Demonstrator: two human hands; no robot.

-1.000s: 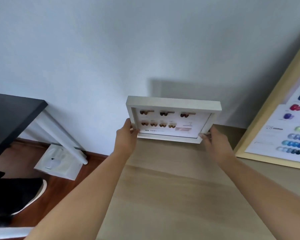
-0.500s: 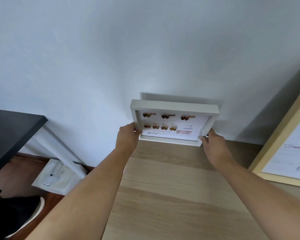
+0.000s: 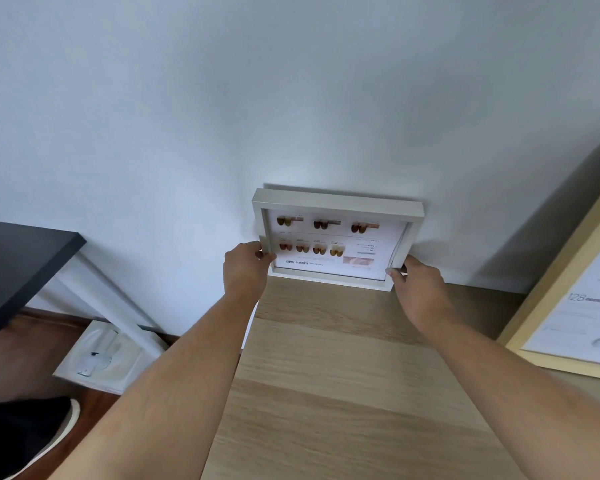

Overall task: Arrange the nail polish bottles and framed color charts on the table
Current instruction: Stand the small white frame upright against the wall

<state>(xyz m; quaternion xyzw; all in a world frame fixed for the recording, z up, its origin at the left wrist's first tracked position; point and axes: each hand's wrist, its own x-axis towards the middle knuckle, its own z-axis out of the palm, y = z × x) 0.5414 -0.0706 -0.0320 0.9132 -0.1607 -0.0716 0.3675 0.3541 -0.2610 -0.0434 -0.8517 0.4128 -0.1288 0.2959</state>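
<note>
on the bare wooden bench [image 3: 343, 393] both arms reach forward. the left hand [image 3: 245, 271] and the right hand [image 3: 418, 289] are clamped on the lower corners of the white framed chart [image 3: 333, 242], which stands at the far edge against the wall [image 3: 291, 98], probably so it leans steady.

Looking like a small nail salon or a home nail studio; cannot tell which. A white shadow-box frame [image 3: 336, 206] showing rows of painted nail tips is standing at the back of a light wood tabletop [image 3: 343, 375], against a plain pale wall [image 3: 291, 98]. A larger wood-framed chart [image 3: 548, 289] of coloured swatches is leaning at right. A black table [image 3: 18, 265] on white legs is sitting at left over dark wood flooring [image 3: 32, 341].
</note>
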